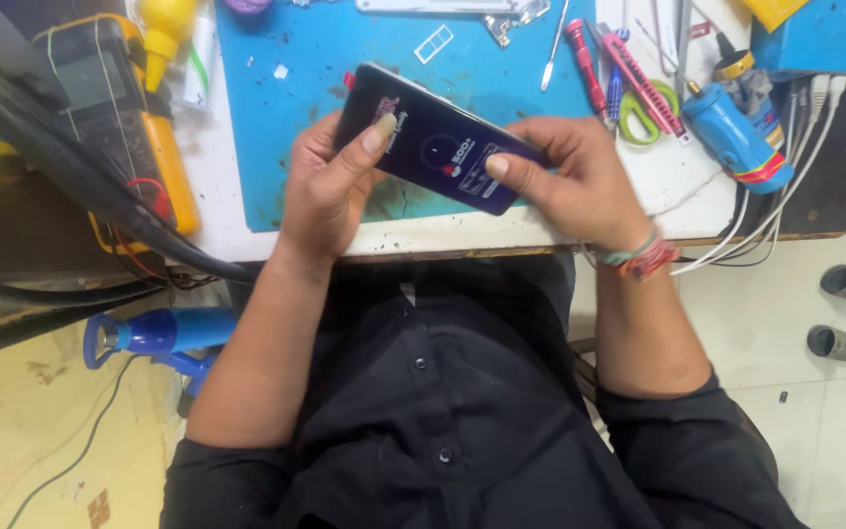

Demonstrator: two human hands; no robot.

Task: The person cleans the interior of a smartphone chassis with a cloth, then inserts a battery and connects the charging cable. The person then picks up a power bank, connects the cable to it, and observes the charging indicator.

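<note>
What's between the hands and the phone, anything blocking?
Nothing visible. Both hands already hold the phone above the blue mat: left hand on its left end, right hand on its right end, thumbs on its face.

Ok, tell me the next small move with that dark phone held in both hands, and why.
Probably lower the phone flat onto the blue mat. The left hand and right hand grip its ends, thumbs on the stickered face, and it hangs tilted above the mat. The screwdrivers lie out of reach while both hands are full.
</note>
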